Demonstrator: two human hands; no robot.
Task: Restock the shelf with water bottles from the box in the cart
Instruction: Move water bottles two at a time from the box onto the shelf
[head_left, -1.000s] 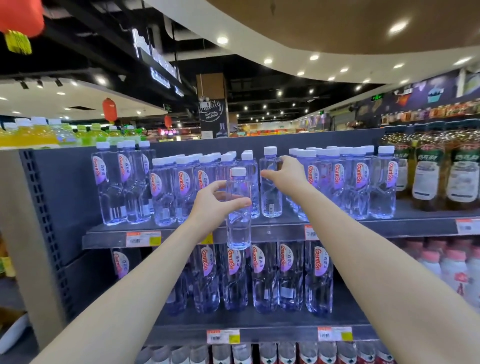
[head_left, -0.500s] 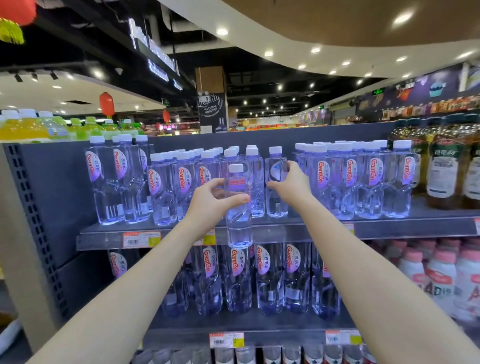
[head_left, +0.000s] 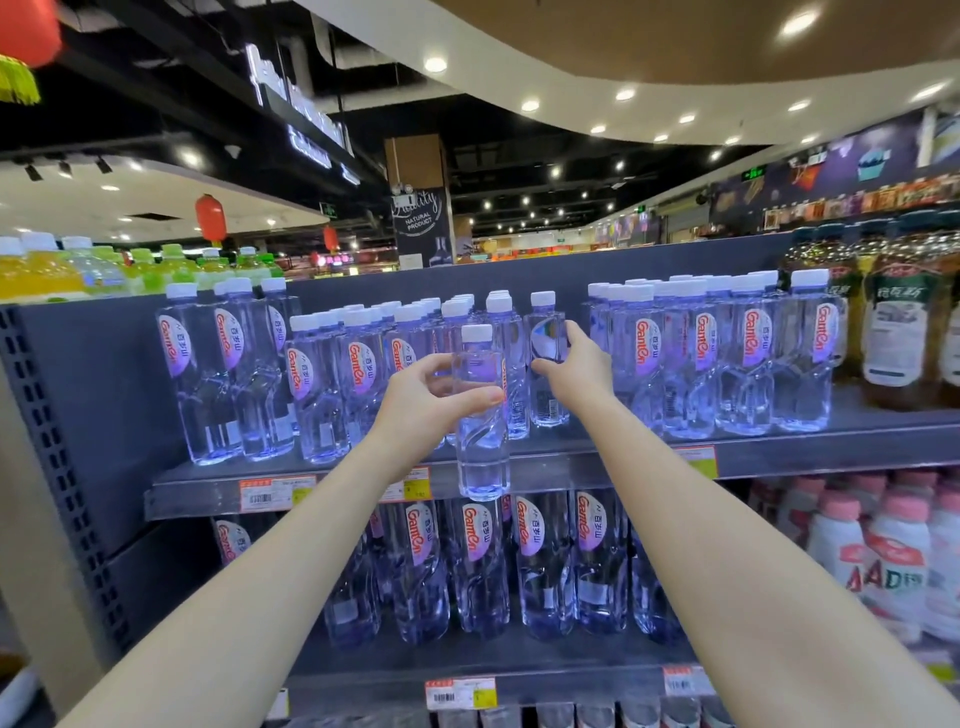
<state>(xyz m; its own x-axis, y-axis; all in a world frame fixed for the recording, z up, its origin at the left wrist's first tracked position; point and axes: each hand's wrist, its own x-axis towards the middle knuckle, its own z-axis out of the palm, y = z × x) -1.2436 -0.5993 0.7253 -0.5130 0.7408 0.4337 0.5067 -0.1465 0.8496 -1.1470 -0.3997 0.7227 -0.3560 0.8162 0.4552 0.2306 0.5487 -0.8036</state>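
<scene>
My left hand grips a clear white-capped water bottle upright in the air, just in front of the upper shelf's edge. My right hand holds another water bottle that stands on that shelf, in the gap between two blocks of the same bottles. To the left stand rows of labelled water bottles, and more of them fill the right side. The shelf below also carries water bottles. The box and cart are out of view.
Dark tea bottles stand at the upper shelf's right end. Pink-capped white bottles fill the lower right. Yellow and green drinks sit on top at the left. A grey perforated upright bounds the shelf on the left.
My right hand has slid from the bottle's neck down to its body on the shelf. The left hand keeps its bottle at nearly the same spot. The view shifted slightly.
</scene>
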